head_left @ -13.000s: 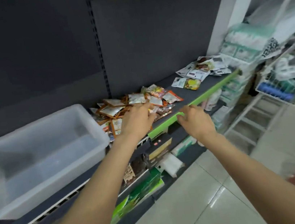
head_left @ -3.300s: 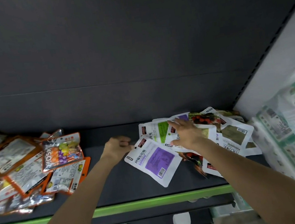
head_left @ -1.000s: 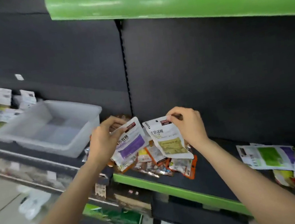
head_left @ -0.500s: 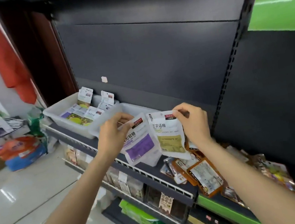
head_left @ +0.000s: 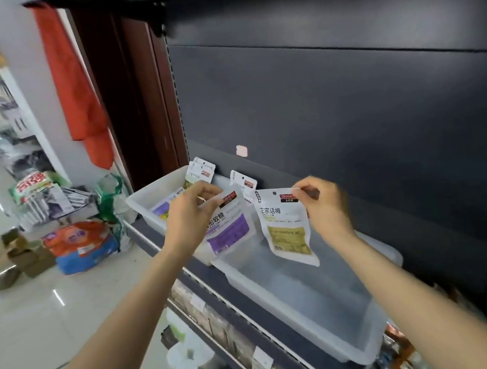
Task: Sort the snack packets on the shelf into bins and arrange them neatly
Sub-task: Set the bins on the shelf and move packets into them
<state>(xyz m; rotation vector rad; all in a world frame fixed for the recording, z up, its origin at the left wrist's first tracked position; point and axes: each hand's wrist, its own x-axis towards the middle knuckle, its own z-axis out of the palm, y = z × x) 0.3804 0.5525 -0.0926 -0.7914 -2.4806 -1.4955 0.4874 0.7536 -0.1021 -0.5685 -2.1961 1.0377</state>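
Head view: you've swung left from the loose pile — both packets now hang over the bins. Left hand (head_left: 192,219) pinches the purple packet (head_left: 228,228) at 10 o'clock of the near bin (head_left: 312,324); right hand (head_left: 326,204) pinches the yellow packet (head_left: 286,231) above it — ready to drop.

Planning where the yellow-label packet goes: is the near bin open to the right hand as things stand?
Probably yes: the right hand holds the yellow-label packet right above the near bin, whose open top has nothing across it.
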